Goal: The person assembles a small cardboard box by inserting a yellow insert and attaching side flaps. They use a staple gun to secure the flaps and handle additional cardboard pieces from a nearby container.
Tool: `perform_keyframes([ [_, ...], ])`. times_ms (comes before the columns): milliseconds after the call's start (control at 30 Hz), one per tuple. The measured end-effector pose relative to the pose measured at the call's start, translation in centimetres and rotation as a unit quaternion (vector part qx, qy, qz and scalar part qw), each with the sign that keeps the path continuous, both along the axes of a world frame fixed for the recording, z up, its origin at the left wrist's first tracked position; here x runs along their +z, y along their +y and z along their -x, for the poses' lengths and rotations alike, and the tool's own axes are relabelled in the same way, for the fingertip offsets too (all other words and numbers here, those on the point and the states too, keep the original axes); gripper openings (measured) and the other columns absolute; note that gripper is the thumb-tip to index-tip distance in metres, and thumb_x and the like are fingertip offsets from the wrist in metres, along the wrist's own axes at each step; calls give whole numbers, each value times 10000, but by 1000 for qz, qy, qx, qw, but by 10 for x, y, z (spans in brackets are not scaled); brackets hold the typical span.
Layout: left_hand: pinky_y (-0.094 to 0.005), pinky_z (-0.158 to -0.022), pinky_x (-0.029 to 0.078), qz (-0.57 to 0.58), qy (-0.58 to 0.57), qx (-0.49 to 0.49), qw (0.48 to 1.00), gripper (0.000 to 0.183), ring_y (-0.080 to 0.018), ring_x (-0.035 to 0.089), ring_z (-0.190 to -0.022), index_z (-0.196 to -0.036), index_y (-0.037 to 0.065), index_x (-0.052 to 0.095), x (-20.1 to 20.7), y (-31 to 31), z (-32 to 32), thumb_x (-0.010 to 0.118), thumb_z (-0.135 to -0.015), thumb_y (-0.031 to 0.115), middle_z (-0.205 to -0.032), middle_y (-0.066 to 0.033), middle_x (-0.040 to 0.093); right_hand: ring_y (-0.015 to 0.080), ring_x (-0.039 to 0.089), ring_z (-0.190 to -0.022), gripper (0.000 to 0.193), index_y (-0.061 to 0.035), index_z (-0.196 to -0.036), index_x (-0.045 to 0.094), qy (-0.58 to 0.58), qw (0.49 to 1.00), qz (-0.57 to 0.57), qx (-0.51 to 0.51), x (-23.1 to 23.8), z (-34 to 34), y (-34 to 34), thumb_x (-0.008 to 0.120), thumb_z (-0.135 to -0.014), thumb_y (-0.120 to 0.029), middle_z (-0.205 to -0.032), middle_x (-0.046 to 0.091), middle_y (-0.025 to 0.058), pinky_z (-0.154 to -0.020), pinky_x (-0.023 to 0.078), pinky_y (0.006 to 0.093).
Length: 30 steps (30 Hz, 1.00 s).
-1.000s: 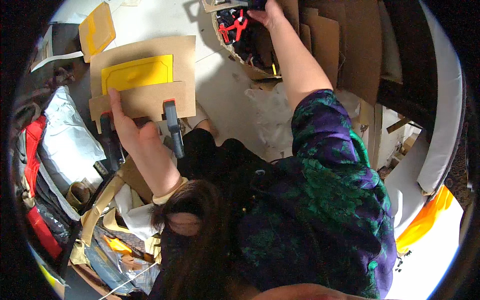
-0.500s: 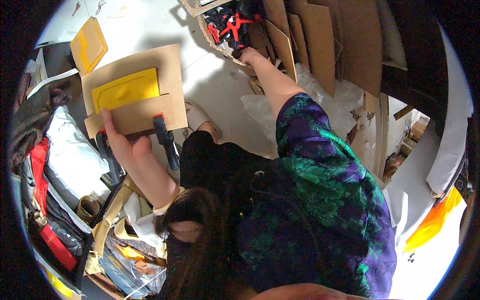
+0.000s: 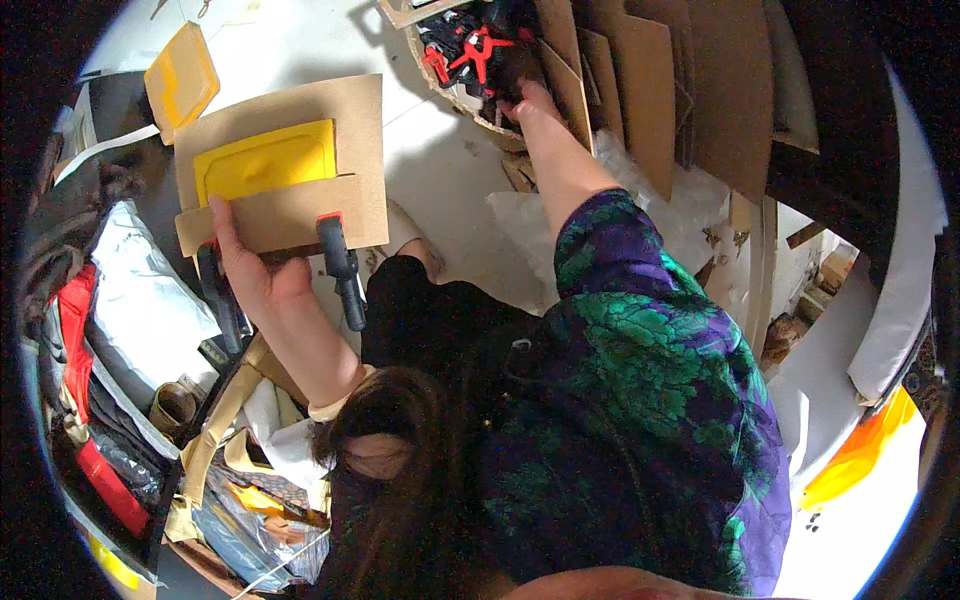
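My left hand [image 3: 268, 282] grips the lower edge of a brown board [image 3: 358, 120], with the thumb lying on its front. A yellow rectangular panel [image 3: 270, 158] with a raised outline sits against the board, its lower part behind a brown strip [image 3: 300, 210]. Two black spring clamps with red tips bite the lower edge: the right clamp [image 3: 340, 265] beside my hand and the left clamp [image 3: 217, 300] behind it. My right hand [image 3: 532, 100] reaches into a round-edged bin [image 3: 437, 88] of red and black clamps [image 3: 480, 55]. Its fingertips are in shadow among them.
Brown cardboard sheets [image 3: 640, 90] stand upright right of the bin. Clear plastic wrap [image 3: 670, 195] lies below them. A tan and yellow board [image 3: 182, 80] stands beyond the held board. Bags and fabric, including a white bag [image 3: 145, 300], crowd the left side. The floor [image 3: 440, 170] is pale.
My right hand has moved from the bin's near rim farther in among the clamps. My left hand and the clamped board have shifted slightly right and up in the picture.
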<state>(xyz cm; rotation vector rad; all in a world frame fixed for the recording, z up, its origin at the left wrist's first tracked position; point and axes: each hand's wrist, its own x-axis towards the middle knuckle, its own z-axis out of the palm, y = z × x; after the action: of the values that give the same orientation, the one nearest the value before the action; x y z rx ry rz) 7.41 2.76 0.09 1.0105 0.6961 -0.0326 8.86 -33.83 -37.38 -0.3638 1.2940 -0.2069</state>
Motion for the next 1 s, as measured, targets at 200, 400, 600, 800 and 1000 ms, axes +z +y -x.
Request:
perform_keyframes([
  [200,-448,-1030,475,46,27,20,998,567,-242,603,-1178,-1354,87,559,-1,7,-3,767,-886,331,-1286,-71,630,317,663,-689,361,-76,-1284,408,-11,984,142,104,77,-3,24,577,-965,-48,-1038,605,177,-543,588,436],
  [400,-415,-1012,496,15,-12,41,999,561,-223,615,-1156,-1340,77,562,12,-13,7,784,-874,297,-1270,-68,633,296,721,-671,365,-19,-1309,343,34,892,330,309,153,12,50,531,-1005,-91,-1047,602,204,-526,596,366],
  [600,-378,-981,521,15,5,49,999,560,-209,628,-1137,-1330,60,566,4,-8,-4,788,-869,290,-1277,-71,633,253,709,-667,233,10,-1192,487,-36,882,355,309,236,80,127,553,-996,-94,-904,688,180,-578,564,390],
  [800,-385,-993,513,-2,27,25,999,559,-224,628,-1142,-1341,71,561,6,-9,-7,772,-880,307,-1288,-71,630,161,642,-591,236,-28,-1235,425,-128,890,300,318,235,87,163,516,-1026,-89,-925,682,125,-544,550,288],
  [1000,-481,-1061,451,73,-3,-59,996,584,-265,568,-1238,-1370,104,545,13,9,-4,758,-887,356,-1349,-60,597,172,697,-736,327,-83,-1249,519,-327,845,259,334,285,49,198,636,-945,-48,-957,718,81,-660,580,323],
])
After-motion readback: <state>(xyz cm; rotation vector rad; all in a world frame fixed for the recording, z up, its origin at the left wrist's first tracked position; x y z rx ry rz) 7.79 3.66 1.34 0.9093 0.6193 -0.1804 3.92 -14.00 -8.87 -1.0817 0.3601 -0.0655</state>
